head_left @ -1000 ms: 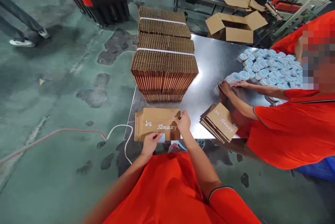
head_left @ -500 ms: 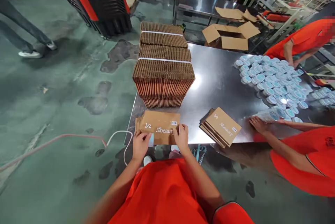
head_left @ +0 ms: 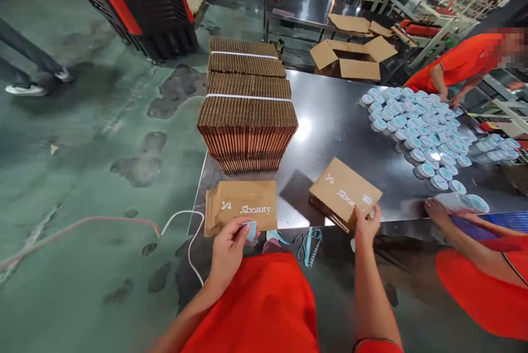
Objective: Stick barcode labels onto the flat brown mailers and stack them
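Note:
My left hand (head_left: 231,244) is closed, pinching a small light-blue strip (head_left: 251,232) between thumb and fingers, at the table's front edge. Just beyond it lies a fanned stack of flat brown cardboard boxes (head_left: 249,196), the top one printed "beauty" in white. My right hand (head_left: 366,226) grips the near right corner of another flat cardboard box (head_left: 336,180), which carries a small white label (head_left: 367,199). That box is over a small pile of similar boxes (head_left: 330,215); whether it touches them I cannot tell.
A tall bundle of folded cardboard (head_left: 247,114) with white straps stands on the metal table (head_left: 330,122). Many round blue-and-white containers (head_left: 424,122) cover its right side. Two co-workers in orange-red shirts (head_left: 466,56) are at the right. An open carton (head_left: 358,70) stands behind.
My right hand has moved right with a labelled box, from the left stack to the right pile. My left hand has shifted slightly right with the light-blue strip. The view has turned a little.

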`<action>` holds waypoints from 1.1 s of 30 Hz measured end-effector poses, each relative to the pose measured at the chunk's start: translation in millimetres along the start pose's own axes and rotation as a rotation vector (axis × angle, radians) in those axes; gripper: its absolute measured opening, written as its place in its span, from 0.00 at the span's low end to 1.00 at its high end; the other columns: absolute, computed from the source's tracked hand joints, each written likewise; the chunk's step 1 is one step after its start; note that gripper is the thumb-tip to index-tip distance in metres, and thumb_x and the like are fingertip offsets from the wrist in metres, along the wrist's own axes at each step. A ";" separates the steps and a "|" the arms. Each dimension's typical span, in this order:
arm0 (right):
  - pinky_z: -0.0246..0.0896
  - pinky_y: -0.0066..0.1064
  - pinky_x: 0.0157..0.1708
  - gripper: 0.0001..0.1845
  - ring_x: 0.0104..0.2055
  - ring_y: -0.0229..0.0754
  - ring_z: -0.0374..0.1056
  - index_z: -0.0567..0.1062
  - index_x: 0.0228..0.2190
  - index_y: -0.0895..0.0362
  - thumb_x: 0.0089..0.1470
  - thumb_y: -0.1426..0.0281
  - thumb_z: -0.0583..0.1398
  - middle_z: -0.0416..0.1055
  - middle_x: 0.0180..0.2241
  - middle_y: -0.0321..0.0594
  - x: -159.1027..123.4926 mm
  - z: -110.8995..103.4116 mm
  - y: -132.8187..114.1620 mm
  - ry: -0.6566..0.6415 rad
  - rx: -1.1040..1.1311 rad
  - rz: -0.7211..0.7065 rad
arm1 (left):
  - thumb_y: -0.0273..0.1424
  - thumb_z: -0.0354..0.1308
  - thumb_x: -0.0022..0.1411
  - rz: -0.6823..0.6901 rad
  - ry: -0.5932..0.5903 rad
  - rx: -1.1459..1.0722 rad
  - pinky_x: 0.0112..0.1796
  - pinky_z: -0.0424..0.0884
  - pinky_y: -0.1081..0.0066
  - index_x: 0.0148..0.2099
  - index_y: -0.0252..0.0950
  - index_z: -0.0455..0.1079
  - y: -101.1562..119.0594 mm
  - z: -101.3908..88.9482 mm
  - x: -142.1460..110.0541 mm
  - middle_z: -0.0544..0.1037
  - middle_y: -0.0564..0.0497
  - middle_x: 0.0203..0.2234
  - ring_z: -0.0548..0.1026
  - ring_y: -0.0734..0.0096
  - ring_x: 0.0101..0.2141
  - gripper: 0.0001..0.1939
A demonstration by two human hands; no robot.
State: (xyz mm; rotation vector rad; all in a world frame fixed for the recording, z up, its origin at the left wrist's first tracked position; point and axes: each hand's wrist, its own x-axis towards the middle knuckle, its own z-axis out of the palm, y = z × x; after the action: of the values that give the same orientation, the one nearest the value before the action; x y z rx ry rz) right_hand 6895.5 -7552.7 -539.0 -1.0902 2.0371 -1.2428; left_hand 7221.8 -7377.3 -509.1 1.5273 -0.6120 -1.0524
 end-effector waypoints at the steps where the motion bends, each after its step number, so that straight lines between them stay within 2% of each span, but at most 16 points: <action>1: 0.59 0.51 0.50 0.44 0.51 0.57 0.66 0.57 0.57 0.62 0.40 0.60 0.62 0.67 0.50 0.60 16.2 -10.8 1.7 0.046 -0.090 0.044 | 0.40 0.58 0.52 -0.041 -0.018 -0.052 0.32 0.72 0.66 0.38 0.38 0.73 -3.4 1.3 3.5 0.80 0.50 0.26 0.77 0.63 0.28 0.13; 3: 0.51 0.56 0.54 0.43 0.56 0.63 0.60 0.60 0.55 0.65 0.38 0.63 0.63 0.62 0.53 0.68 32.8 -17.5 4.2 0.104 -0.209 0.101 | 0.36 0.60 0.47 -0.095 -0.030 -0.104 0.34 0.71 0.66 0.36 0.37 0.74 -10.1 2.5 9.7 0.80 0.50 0.27 0.77 0.62 0.31 0.13; 5: 0.49 0.57 0.55 0.40 0.57 0.64 0.58 0.62 0.53 0.65 0.38 0.64 0.63 0.60 0.55 0.69 24.9 -4.1 4.8 0.071 -0.226 0.105 | 0.34 0.60 0.44 -0.117 -0.004 -0.109 0.38 0.71 0.65 0.32 0.36 0.75 -13.7 3.1 12.7 0.81 0.48 0.30 0.77 0.60 0.36 0.11; 6: 0.52 0.55 0.54 0.37 0.56 0.61 0.60 0.64 0.52 0.65 0.39 0.63 0.62 0.62 0.54 0.66 11.8 8.9 4.0 0.014 -0.208 0.089 | 0.34 0.59 0.44 -0.117 0.006 -0.112 0.40 0.71 0.64 0.31 0.36 0.75 -14.0 3.4 13.0 0.81 0.47 0.33 0.77 0.58 0.39 0.10; 9: 0.65 0.41 0.45 0.24 0.45 0.49 0.69 0.71 0.43 0.60 0.44 0.60 0.60 0.72 0.45 0.51 -54.6 58.0 -3.9 -0.298 -0.087 0.016 | 0.36 0.58 0.47 -0.096 0.002 -0.139 0.46 0.69 0.62 0.32 0.36 0.76 -11.2 4.5 11.4 0.81 0.45 0.38 0.75 0.56 0.46 0.11; 10: 0.66 0.37 0.41 0.22 0.41 0.46 0.71 0.73 0.40 0.58 0.44 0.59 0.61 0.74 0.41 0.47 -81.3 73.1 -8.8 -0.437 -0.035 -0.015 | 0.37 0.58 0.49 -0.086 -0.006 -0.128 0.48 0.69 0.61 0.33 0.36 0.76 -10.1 4.7 11.0 0.81 0.45 0.38 0.75 0.57 0.46 0.12; 11: 0.67 0.36 0.39 0.21 0.38 0.44 0.70 0.74 0.39 0.58 0.46 0.58 0.61 0.74 0.39 0.45 -107.7 85.6 -15.0 -0.638 0.068 -0.049 | 0.37 0.58 0.50 -0.075 -0.017 -0.105 0.48 0.69 0.61 0.34 0.36 0.76 -9.4 4.8 10.9 0.81 0.45 0.38 0.75 0.57 0.45 0.12; 12: 0.67 0.35 0.38 0.20 0.37 0.43 0.70 0.74 0.39 0.57 0.47 0.57 0.60 0.74 0.37 0.43 -132.2 94.9 -22.0 -0.782 0.162 -0.062 | 0.37 0.59 0.50 -0.062 -0.025 -0.076 0.48 0.69 0.61 0.36 0.36 0.76 -9.1 4.6 11.0 0.81 0.45 0.38 0.76 0.58 0.44 0.13; 14: 0.66 0.33 0.36 0.18 0.34 0.41 0.69 0.74 0.39 0.55 0.50 0.57 0.61 0.74 0.34 0.40 -171.3 103.6 -37.3 -0.986 0.280 -0.086 | 0.36 0.60 0.49 -0.032 -0.028 -0.027 0.47 0.70 0.62 0.39 0.36 0.74 -10.2 3.2 11.8 0.81 0.46 0.39 0.76 0.59 0.44 0.15; 16: 0.65 0.31 0.34 0.15 0.32 0.39 0.68 0.75 0.38 0.54 0.49 0.59 0.62 0.73 0.31 0.37 -194.2 103.1 -51.0 -1.084 0.299 -0.112 | 0.36 0.61 0.48 -0.019 -0.020 -0.015 0.46 0.71 0.62 0.41 0.37 0.73 -13.1 0.9 12.5 0.80 0.45 0.41 0.76 0.59 0.44 0.16; 19: 0.62 0.29 0.31 0.09 0.27 0.37 0.65 0.75 0.30 0.54 0.49 0.62 0.62 0.70 0.26 0.34 -204.3 98.8 -63.5 -1.127 0.246 -0.148 | 0.38 0.60 0.49 -0.019 -0.017 0.017 0.45 0.72 0.62 0.35 0.37 0.73 -18.0 -2.7 12.5 0.79 0.44 0.43 0.77 0.58 0.43 0.12; 22: 0.61 0.29 0.28 0.07 0.25 0.37 0.63 0.72 0.26 0.54 0.48 0.63 0.61 0.68 0.24 0.33 -204.0 99.4 -65.9 -1.099 0.233 -0.129 | 0.39 0.57 0.51 0.022 -0.017 0.112 0.45 0.70 0.63 0.28 0.38 0.72 -19.6 -5.2 12.3 0.81 0.44 0.41 0.76 0.57 0.43 0.10; 24: 0.60 0.28 0.27 0.07 0.25 0.36 0.62 0.72 0.27 0.54 0.46 0.63 0.62 0.67 0.23 0.32 -205.0 101.2 -63.7 -1.086 0.234 -0.112 | 0.40 0.56 0.52 0.048 -0.012 0.172 0.42 0.70 0.64 0.27 0.38 0.73 -18.9 -6.1 13.0 0.82 0.45 0.37 0.77 0.58 0.39 0.11; 27: 0.58 0.27 0.26 0.09 0.25 0.36 0.61 0.71 0.25 0.55 0.47 0.62 0.62 0.66 0.22 0.32 -207.1 104.3 -57.9 -1.066 0.200 -0.122 | 0.43 0.54 0.52 0.048 -0.017 0.265 0.31 0.67 0.68 0.26 0.38 0.73 -19.2 -7.2 14.9 0.79 0.49 0.25 0.73 0.64 0.27 0.15; 30: 0.58 0.27 0.28 0.11 0.26 0.37 0.62 0.73 0.26 0.55 0.48 0.60 0.61 0.67 0.24 0.34 -200.2 112.9 -50.2 -0.994 0.182 -0.126 | 0.45 0.54 0.52 0.029 -0.017 0.313 0.27 0.63 0.70 0.25 0.36 0.73 -25.8 -8.3 18.2 0.76 0.51 0.19 0.69 0.68 0.23 0.18; 33: 0.60 0.29 0.32 0.11 0.30 0.38 0.65 0.73 0.27 0.56 0.49 0.61 0.59 0.69 0.27 0.36 -177.9 133.2 -40.6 -0.847 0.104 -0.154 | 0.46 0.56 0.52 -0.026 0.004 0.265 0.26 0.60 0.72 0.23 0.36 0.73 -41.1 -10.1 25.1 0.73 0.53 0.17 0.66 0.70 0.22 0.19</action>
State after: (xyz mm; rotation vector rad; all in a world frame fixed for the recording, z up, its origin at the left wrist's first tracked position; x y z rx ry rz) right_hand 7107.8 -7478.4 -559.7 -1.4235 1.2510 -0.7351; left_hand 7235.5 -7383.5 -555.9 1.7700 -0.7534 -1.0175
